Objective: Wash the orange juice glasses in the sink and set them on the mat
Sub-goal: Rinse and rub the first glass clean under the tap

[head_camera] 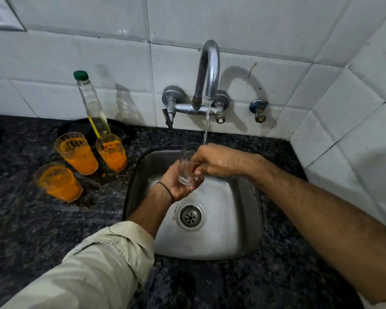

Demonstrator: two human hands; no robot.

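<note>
Over the steel sink I hold a clear rinsed glass. My left hand cups its base from below, fingers curled round it. My right hand grips the glass from the right side, under the water stream that runs from the tap onto that hand. Three glasses smeared with orange juice stand on the dark counter left of the sink: one at the front, one behind it, one nearest the sink.
A tall clear bottle with a green cap stands behind the juice glasses, in front of a black mat or tray. White tiled walls close the back and right. The drain lies under my hands. Speckled counter surrounds the sink.
</note>
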